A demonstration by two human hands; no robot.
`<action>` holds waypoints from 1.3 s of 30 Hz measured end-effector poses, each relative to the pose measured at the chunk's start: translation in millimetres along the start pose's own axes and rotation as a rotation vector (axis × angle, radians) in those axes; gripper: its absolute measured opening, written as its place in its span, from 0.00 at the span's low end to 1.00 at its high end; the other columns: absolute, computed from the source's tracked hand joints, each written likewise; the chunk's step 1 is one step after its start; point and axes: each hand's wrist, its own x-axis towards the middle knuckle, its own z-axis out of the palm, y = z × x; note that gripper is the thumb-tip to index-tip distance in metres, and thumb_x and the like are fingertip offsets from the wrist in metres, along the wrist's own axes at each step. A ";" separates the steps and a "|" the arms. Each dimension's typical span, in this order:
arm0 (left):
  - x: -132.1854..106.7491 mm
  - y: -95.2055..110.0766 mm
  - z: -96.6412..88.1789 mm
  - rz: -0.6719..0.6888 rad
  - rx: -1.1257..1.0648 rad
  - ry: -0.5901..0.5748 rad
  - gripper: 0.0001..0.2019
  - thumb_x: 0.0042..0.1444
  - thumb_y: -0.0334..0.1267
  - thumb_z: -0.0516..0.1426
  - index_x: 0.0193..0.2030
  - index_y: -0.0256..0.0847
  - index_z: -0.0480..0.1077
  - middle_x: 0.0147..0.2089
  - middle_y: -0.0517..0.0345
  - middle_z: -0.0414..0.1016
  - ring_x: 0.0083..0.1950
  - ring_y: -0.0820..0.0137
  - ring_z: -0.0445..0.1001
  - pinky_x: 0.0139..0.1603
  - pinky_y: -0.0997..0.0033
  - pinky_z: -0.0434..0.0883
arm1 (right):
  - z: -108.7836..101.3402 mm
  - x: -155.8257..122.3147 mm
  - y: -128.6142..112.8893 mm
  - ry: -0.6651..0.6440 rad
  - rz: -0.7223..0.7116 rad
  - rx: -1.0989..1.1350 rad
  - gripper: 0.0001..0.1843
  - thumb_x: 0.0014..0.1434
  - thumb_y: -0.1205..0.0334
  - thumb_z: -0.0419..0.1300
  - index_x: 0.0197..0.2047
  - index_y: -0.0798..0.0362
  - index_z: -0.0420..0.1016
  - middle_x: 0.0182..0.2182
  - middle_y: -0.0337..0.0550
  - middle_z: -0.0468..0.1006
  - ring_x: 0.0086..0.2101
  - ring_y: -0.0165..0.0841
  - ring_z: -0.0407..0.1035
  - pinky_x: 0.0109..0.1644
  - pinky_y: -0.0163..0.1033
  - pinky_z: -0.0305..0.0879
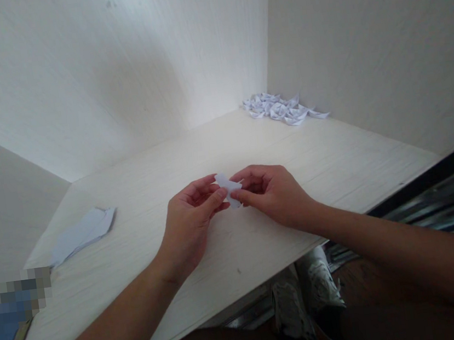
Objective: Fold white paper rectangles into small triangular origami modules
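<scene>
A small folded piece of white paper (226, 183) is pinched between both hands above the middle of the white table. My left hand (194, 218) grips its left side with thumb and fingers closed. From the right, my right hand (273, 192) holds the other side, its thumb pressed on the paper's front. The fingertips behind the paper are partly hidden. On the left of the table lies a stack of flat white paper sheets (81, 234). A heap of folded paper boats (285, 108) sits in the far right corner.
White panels (146, 53) rise behind the table and at its sides. The table's front edge (244, 307) runs just below my forearms, with shoes (317, 280) on the floor beneath. A dark-edged metal structure (441, 199) lies to the right. A blurred blue patch (7, 335) shows at far left.
</scene>
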 end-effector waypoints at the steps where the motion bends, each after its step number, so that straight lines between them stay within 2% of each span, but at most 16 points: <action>1: 0.0 0.1 -0.3 0.015 0.025 0.003 0.16 0.46 0.34 0.74 0.43 0.41 0.82 0.36 0.60 0.82 0.34 0.75 0.79 0.38 0.75 0.77 | 1.8 0.2 -0.6 -0.003 0.032 0.035 0.08 0.55 0.62 0.71 0.39 0.54 0.80 0.28 0.37 0.81 0.27 0.27 0.74 0.32 0.34 0.72; 5: -0.5 1.6 -1.0 0.091 0.173 -0.003 0.12 0.49 0.36 0.73 0.41 0.41 0.82 0.36 0.60 0.83 0.32 0.76 0.78 0.36 0.75 0.77 | 5.6 2.3 -2.3 0.009 0.199 0.297 0.09 0.55 0.61 0.72 0.32 0.54 0.77 0.28 0.37 0.79 0.28 0.27 0.75 0.35 0.37 0.78; 9: -2.2 5.9 1.1 0.173 0.325 -0.019 0.08 0.51 0.34 0.71 0.38 0.39 0.81 0.33 0.59 0.83 0.30 0.74 0.78 0.34 0.74 0.77 | 3.1 3.6 -0.9 0.011 0.263 0.464 0.16 0.47 0.56 0.78 0.30 0.54 0.78 0.30 0.37 0.79 0.32 0.30 0.77 0.41 0.39 0.81; 13: -2.1 9.7 0.9 0.250 0.437 0.019 0.06 0.51 0.34 0.70 0.35 0.39 0.81 0.32 0.59 0.83 0.30 0.73 0.78 0.33 0.73 0.77 | 1.2 3.2 -0.2 -0.022 0.228 0.375 0.14 0.48 0.56 0.77 0.30 0.55 0.80 0.31 0.38 0.80 0.33 0.28 0.76 0.39 0.35 0.79; 18: 1.0 9.3 -2.0 0.305 0.502 0.058 0.06 0.51 0.37 0.71 0.35 0.39 0.81 0.32 0.56 0.82 0.32 0.68 0.79 0.35 0.68 0.77 | 6.6 2.9 -4.2 0.040 0.183 0.139 0.09 0.54 0.59 0.72 0.29 0.54 0.80 0.22 0.33 0.73 0.22 0.24 0.67 0.23 0.30 0.71; 21: 2.3 8.0 -2.5 0.295 0.473 0.070 0.07 0.50 0.36 0.72 0.34 0.39 0.81 0.32 0.54 0.82 0.34 0.66 0.80 0.38 0.65 0.78 | 10.1 2.7 -6.6 0.060 0.196 0.101 0.10 0.56 0.57 0.70 0.30 0.54 0.80 0.21 0.35 0.74 0.21 0.25 0.67 0.19 0.30 0.69; 26: 2.6 7.5 -3.7 0.325 0.528 0.070 0.06 0.51 0.38 0.71 0.34 0.41 0.82 0.36 0.54 0.82 0.39 0.64 0.80 0.43 0.65 0.78 | 11.0 2.9 -7.2 0.072 0.182 0.119 0.14 0.51 0.52 0.74 0.30 0.54 0.79 0.24 0.40 0.78 0.23 0.28 0.70 0.17 0.30 0.68; 35: 3.6 8.2 -6.1 0.304 0.567 0.042 0.08 0.52 0.41 0.71 0.33 0.39 0.81 0.36 0.53 0.81 0.36 0.66 0.79 0.37 0.67 0.76 | 11.1 2.6 -6.4 0.077 0.190 0.107 0.19 0.50 0.47 0.75 0.30 0.55 0.79 0.24 0.41 0.78 0.24 0.30 0.73 0.18 0.31 0.68; 39: 3.2 6.9 -6.2 0.319 0.536 0.045 0.08 0.50 0.39 0.72 0.32 0.40 0.81 0.36 0.54 0.81 0.37 0.65 0.79 0.40 0.66 0.78 | 10.2 2.4 -6.0 0.086 0.195 0.126 0.18 0.50 0.48 0.75 0.30 0.55 0.79 0.25 0.42 0.79 0.25 0.30 0.74 0.18 0.30 0.68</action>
